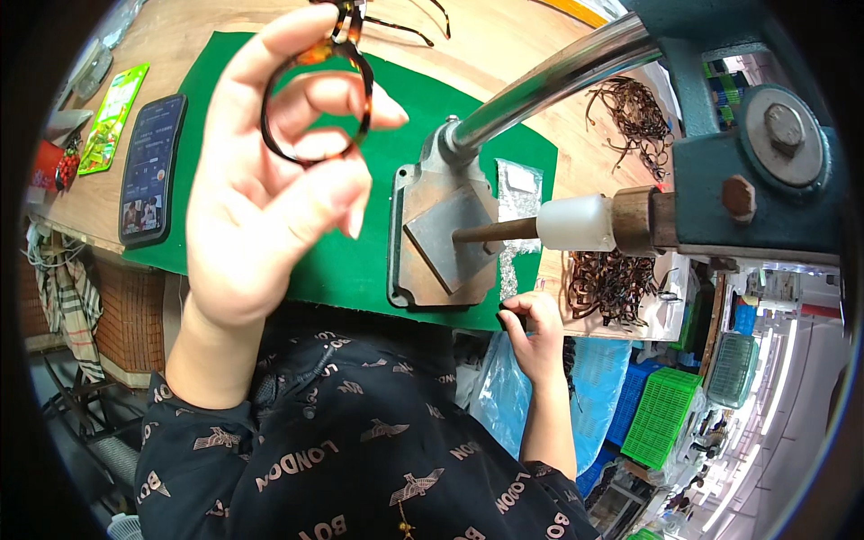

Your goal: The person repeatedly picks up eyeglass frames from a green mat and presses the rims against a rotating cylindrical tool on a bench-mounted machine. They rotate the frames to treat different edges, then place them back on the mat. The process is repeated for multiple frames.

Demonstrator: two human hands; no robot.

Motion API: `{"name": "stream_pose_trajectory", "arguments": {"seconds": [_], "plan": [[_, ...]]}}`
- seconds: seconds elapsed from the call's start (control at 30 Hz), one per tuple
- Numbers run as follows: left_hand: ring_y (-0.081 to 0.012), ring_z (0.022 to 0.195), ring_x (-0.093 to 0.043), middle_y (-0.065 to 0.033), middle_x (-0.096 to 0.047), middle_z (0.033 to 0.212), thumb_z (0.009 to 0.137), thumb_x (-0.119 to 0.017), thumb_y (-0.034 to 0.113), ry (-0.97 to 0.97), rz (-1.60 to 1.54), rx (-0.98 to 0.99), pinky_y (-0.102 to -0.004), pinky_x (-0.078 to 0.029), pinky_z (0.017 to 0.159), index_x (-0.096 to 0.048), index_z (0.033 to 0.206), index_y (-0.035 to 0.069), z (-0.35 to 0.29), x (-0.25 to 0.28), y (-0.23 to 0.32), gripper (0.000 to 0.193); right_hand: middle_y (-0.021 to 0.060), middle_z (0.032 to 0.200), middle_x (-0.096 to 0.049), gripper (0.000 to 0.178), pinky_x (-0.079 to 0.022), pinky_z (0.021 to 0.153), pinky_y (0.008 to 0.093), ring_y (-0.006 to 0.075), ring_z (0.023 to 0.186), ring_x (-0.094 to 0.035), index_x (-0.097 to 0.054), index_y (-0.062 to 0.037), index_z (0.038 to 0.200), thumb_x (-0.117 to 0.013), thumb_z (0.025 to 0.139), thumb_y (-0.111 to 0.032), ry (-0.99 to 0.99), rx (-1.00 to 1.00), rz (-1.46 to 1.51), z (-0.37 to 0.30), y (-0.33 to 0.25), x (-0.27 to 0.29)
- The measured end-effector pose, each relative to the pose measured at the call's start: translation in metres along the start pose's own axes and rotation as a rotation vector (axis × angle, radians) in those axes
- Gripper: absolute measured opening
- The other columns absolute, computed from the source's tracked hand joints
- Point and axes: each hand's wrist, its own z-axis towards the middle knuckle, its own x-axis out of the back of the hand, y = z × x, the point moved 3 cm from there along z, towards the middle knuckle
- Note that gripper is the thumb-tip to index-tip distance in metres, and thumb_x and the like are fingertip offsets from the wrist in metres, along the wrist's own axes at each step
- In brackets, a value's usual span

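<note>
Raised close at the upper left, my left hand [247,193] is closed on a tortoiseshell eyeglass frame [370,94]. One round rim faces me, and fingers show through its opening; the frame's far end runs to the upper edge of the picture. My right hand [538,328] rests at the front edge of the green mat [360,283], thumb and fingertips pinched together. Whatever they hold, if anything, is too small to make out. Just beyond those fingertips lie many tiny silvery parts [508,274] beside a clear plastic bag [519,189].
A hand press stands on the mat, with a chrome column [558,85], square steel block [454,238] and white-sleeved ram [576,223]. Piles of dark temple arms [630,117] and tortoiseshell frame parts [612,286] lie right. A phone [151,171] and green packet [114,117] are left.
</note>
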Motion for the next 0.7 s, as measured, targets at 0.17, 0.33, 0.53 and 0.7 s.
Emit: {"name": "stream_pose_trajectory", "arguments": {"seconds": [0.17, 0.33, 0.53, 0.7], "plan": [[-0.0072, 0.072, -0.046, -0.0158, -0.051, 0.109, 0.078, -0.059, 0.000, -0.066, 0.079, 0.116, -0.0152, -0.039, 0.052, -0.018, 0.139, 0.000, -0.019, -0.011, -0.004, 0.074, 0.0098, 0.076, -0.055, 0.012, -0.043, 0.067, 0.0327, 0.0243, 0.073, -0.053, -0.056, -0.0019, 0.080, -0.065, 0.073, 0.001, -0.023, 0.069, -0.086, 0.010, -0.015, -0.006], [-0.0164, 0.098, -0.050, -0.0106, -0.049, 0.115, 0.072, -0.064, -0.001, -0.153, -0.018, 0.218, -0.0196, -0.041, 0.061, -0.016, 0.141, 0.001, -0.028, -0.015, -0.012, 0.083, 0.0096, 0.077, -0.056, 0.010, -0.043, 0.064, 0.0321, 0.0238, 0.072, -0.053, -0.056, -0.0025, 0.078, -0.065, 0.074, 0.000, -0.038, -0.095, 0.046, 0.000, -0.004, 0.003], [-0.0096, 0.074, -0.048, -0.0204, -0.050, 0.114, 0.069, -0.065, -0.005, -0.250, -0.029, 0.244, -0.0209, -0.043, 0.068, -0.015, 0.141, 0.006, -0.030, -0.027, -0.018, 0.089, 0.0072, 0.075, -0.057, 0.010, -0.043, 0.063, 0.0309, 0.0219, 0.072, -0.054, -0.059, -0.0031, 0.079, -0.067, 0.074, -0.001, -0.026, -0.162, 0.075, -0.005, 0.002, 0.004], [-0.0095, 0.074, -0.048, -0.0205, -0.050, 0.114, 0.068, -0.064, -0.007, -0.268, 0.015, 0.233, -0.0209, -0.043, 0.069, -0.015, 0.141, 0.005, -0.031, -0.029, -0.019, 0.088, 0.0081, 0.076, -0.057, 0.011, -0.043, 0.066, 0.0336, 0.0250, 0.073, -0.054, -0.059, -0.0033, 0.079, -0.067, 0.072, -0.002, -0.051, -0.089, 0.021, -0.001, 0.007, 0.005]]}}
